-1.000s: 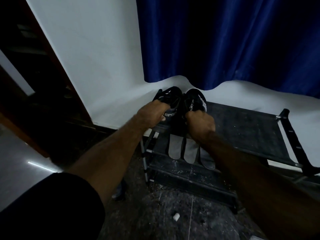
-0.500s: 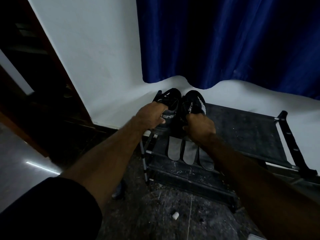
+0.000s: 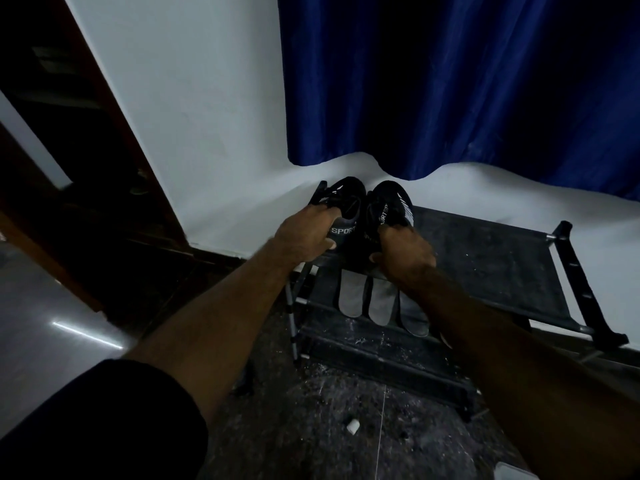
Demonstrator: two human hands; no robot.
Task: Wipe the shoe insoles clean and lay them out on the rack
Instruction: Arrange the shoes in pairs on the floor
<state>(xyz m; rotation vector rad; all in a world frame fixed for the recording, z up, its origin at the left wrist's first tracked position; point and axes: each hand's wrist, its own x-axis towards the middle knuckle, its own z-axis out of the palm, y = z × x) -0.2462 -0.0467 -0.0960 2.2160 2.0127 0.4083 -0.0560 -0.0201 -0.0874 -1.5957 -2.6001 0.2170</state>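
The grey insoles (image 3: 375, 299) lie side by side on the rack's (image 3: 512, 271) lower shelf. Above them your left hand (image 3: 304, 233) curls its fingers round the left black shoe (image 3: 343, 209), and your right hand (image 3: 403, 247) grips the right shoe (image 3: 391, 206), both at the top shelf's left end.

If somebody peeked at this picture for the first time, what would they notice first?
Probably the two arms reaching into the middle, where the left hand grips one black shoe and the right hand grips the other black shoe at the left end of the rack's top shelf. Next, the big blue curtain hanging behind. Then the grey insoles lying side by side on the shelf below the shoes.
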